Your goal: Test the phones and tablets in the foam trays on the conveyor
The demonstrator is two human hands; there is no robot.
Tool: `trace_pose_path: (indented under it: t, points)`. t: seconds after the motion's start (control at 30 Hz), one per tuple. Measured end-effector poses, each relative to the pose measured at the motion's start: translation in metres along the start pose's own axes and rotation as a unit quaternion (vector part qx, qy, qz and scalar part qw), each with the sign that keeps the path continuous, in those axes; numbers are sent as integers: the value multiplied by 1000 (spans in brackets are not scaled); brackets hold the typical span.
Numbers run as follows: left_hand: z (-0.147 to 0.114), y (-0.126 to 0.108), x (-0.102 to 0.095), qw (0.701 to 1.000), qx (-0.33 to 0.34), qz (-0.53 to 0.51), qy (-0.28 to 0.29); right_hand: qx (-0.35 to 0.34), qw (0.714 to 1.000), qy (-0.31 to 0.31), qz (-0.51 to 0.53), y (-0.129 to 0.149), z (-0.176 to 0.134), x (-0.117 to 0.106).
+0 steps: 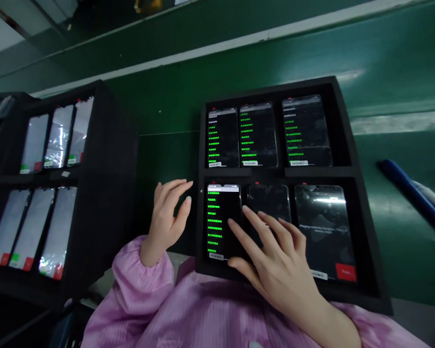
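My right hand (275, 249) is spread over the front row of a black foam tray (270, 172), its index fingertip over the right side of a lit smartphone (221, 222) with green lines of text. Whether that finger touches the glass I cannot tell. Under the same hand lies a dark-screened phone (270, 198), partly covered. To its right, another phone (324, 217) shows pale text and a red button. Three phones with green text lists fill the back row, among them one at the right (306, 130). My left hand (168, 217) hovers left of the tray, fingers apart, holding nothing.
A second black foam tray (105, 193) stands raised at the left, with several pale-screened phones (60, 137) in two rows. On the green table (166, 111) at the right lies a blue pen-like object (413, 193). Another dark tray is partly visible at the far left.
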State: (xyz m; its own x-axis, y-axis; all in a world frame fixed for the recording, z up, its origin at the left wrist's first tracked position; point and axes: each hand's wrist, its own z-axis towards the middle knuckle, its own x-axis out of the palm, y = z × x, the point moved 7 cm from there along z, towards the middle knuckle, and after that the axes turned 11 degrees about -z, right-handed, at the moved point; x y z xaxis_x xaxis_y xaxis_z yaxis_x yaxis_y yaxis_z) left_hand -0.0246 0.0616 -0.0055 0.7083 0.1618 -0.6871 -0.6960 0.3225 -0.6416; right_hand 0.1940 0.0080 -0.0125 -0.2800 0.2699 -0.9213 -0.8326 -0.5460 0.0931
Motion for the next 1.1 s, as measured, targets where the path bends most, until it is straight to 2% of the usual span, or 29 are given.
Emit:
trace_pose_path:
  t: [0.17, 0.27, 0.37, 0.47, 0.53, 0.6, 0.7, 0.77, 0.87, 1.0, 1.1]
  points:
    - [-17, 5, 4, 1000, -23, -3, 14, 27, 999, 29, -37, -1, 9, 8]
    - [-17, 9, 5, 1000, -25, -4, 13, 52, 998, -2, -22, -18, -1, -12]
    - [-7, 12, 2, 1000, -18, -18, 5, 103, 994, -37, -17, -63, -13, -42]
    - [12, 8, 3, 1000, -17, -21, 7, 119, 992, -42, -11, -121, -11, -57]
    - [28, 2, 5, 1000, -23, -7, 12, 123, 991, -42, 12, -161, 0, -54]
    - [46, -7, 11, 999, -26, 5, 17, 134, 989, -50, 42, -198, 16, -41]
    - [76, -14, 26, 999, -29, 13, 39, 141, 985, -77, 59, -234, 44, -14]
    - [96, -12, 37, 999, -21, 20, 44, 134, 985, -89, 55, -241, 58, 3]
    - [115, -7, 53, 998, 20, 34, 40, 121, 987, -97, 49, -236, 67, 15]
    - [116, 5, 73, 997, 45, 42, 37, 104, 990, -87, 26, -219, 60, 14]
    - [110, 12, 79, 998, 52, 22, 20, 94, 993, -76, 9, -211, 53, 13]
